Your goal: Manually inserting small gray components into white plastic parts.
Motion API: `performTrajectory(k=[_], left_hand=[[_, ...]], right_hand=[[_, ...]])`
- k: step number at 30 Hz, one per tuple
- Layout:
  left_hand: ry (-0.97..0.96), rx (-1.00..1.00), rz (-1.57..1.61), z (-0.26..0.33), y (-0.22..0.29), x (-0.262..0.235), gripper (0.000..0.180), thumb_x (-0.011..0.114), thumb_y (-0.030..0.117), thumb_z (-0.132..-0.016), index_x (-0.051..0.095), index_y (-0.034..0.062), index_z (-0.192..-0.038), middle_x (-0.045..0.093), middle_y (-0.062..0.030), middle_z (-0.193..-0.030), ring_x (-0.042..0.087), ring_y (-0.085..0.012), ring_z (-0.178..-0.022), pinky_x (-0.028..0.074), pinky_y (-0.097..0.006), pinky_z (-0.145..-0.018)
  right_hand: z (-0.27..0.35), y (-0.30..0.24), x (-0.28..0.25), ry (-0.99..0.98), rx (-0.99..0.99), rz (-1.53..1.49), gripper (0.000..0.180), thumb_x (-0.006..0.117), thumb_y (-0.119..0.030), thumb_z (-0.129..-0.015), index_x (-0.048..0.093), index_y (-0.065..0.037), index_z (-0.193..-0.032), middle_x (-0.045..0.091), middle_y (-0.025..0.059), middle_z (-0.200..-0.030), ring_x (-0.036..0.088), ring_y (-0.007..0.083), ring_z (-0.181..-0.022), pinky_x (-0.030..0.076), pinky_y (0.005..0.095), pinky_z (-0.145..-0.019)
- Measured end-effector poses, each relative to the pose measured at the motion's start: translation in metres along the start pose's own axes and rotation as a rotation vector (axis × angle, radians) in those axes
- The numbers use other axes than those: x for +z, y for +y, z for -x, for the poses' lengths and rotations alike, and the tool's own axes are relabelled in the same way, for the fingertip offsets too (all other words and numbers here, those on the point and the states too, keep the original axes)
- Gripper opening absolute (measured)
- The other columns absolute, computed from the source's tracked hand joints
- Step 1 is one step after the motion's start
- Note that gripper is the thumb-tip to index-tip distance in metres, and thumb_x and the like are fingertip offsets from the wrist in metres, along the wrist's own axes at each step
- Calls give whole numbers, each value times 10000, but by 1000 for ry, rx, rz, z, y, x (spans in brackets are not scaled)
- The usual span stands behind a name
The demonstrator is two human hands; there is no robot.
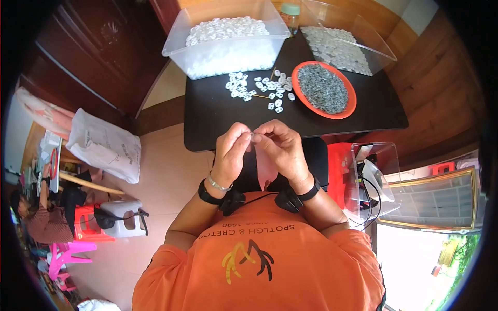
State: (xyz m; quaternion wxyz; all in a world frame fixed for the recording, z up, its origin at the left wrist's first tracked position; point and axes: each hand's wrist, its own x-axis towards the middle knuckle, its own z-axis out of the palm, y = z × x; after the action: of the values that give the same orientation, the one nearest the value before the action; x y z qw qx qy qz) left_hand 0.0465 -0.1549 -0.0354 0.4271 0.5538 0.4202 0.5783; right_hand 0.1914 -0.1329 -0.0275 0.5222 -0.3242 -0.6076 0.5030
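Note:
My left hand and my right hand meet just in front of the near edge of a dark table. Both are closed in a pinch, fingertips together, over something tiny between them that I cannot make out. Beyond them on the tabletop lie several small white plastic pieces with holes. To the right of these stands an orange-red plate heaped with small grey metal pieces.
At the table's back left is a clear bin full of white pieces; another clear bin holds flat whitish pieces at right. A green-lidded jar stands between them. Lower right, a clear box holds cables. Another person sits far left.

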Motion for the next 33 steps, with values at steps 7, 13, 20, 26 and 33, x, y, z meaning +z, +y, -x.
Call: performTrajectory(k=[7, 13, 20, 26, 33], left_hand=[[-10, 97, -177, 7, -7, 1, 257, 475, 212, -949, 517, -14, -833, 495, -30, -639, 444, -103, -578, 361, -248, -535], [-134, -96, 50, 1, -5, -9, 391, 422, 362, -949, 556, 7, -853, 547, -33, -687, 511, -103, -597, 371, -228, -542], [-220, -378, 326, -1, 5, -9, 293, 471, 326, -916, 527, 47, -847, 523, -14, -662, 497, -94, -567, 372, -210, -525], [-75, -308, 324, -4, 7, -8, 198, 503, 240, -897, 525, 64, -810, 532, 5, -678, 508, -74, -580, 380, -197, -542], [-169, -272, 196, -3, 7, -10, 205, 497, 243, -903, 519, 48, -842, 542, -17, -686, 509, -88, -611, 384, -213, -585]], right_hand=[[-1, -8, -7, -65, 154, 116, 92, 669, -79, -801, 615, -4, -810, 620, 46, -710, 580, 86, -623, 469, 249, -570], [-3, -8, -13, -135, -74, 195, 46, 631, -12, -841, 587, -7, -854, 578, 37, -807, 551, 85, -711, 454, 222, -617], [-8, -10, -13, -134, -419, 387, 129, 644, 47, -791, 600, -9, -898, 596, 86, -870, 626, 164, -788, 513, 290, -627], [-5, -11, -10, -128, -294, 364, 201, 672, 54, -761, 623, 7, -950, 595, 103, -893, 645, 178, -780, 533, 263, -632], [-6, -19, -10, -73, -215, 328, 142, 689, -35, -726, 657, -48, -864, 620, 91, -831, 639, 249, -742, 525, 322, -620]])
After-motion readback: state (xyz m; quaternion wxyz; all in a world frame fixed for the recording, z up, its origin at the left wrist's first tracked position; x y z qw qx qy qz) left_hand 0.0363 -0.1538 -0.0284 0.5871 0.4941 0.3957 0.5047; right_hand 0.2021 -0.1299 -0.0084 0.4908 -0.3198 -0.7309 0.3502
